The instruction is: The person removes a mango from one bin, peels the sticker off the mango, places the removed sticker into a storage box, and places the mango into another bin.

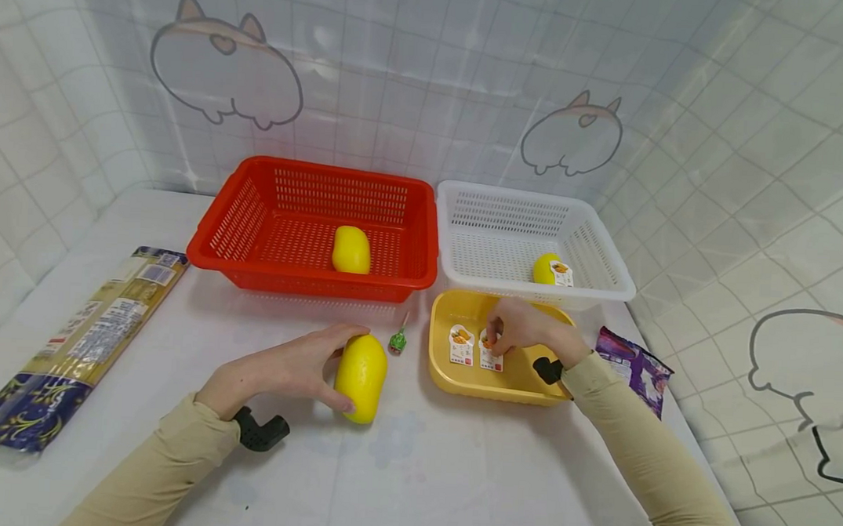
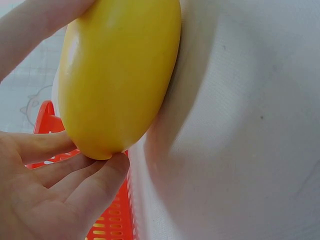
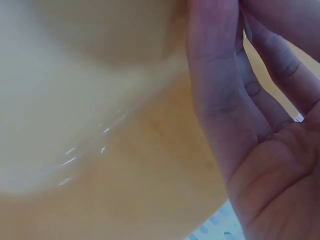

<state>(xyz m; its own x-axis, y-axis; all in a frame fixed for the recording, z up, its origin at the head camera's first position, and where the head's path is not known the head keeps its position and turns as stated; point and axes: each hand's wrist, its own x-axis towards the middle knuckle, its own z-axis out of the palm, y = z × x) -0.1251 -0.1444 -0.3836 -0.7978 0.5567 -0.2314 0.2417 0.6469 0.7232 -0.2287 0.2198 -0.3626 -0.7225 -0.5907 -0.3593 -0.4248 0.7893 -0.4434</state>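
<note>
on the white table (image 1: 455, 468), just in front of the red basket (image 1: 252, 248), the left hand (image 1: 275, 370) curls round a plain yellow egg-shaped thing (image 1: 361, 376), thumb and fingers on its ends. the right hand (image 1: 520, 330) is down in the yellow tray (image 1: 452, 378), fingertips pinching at one of the labels (image 1: 490, 352); a clean peel probably wants a lifted corner first, with the egg kept steady and its bare side up for pressing. counted: three yellow eggs, one held, one in the red basket, one labelled (image 1: 551, 270) in the white basket (image 1: 605, 255); two labels in the tray; two baskets; one tray; one lollipop (image 1: 398, 340); one long packet (image 1: 79, 342); one purple wrapper (image 1: 636, 366)
</note>
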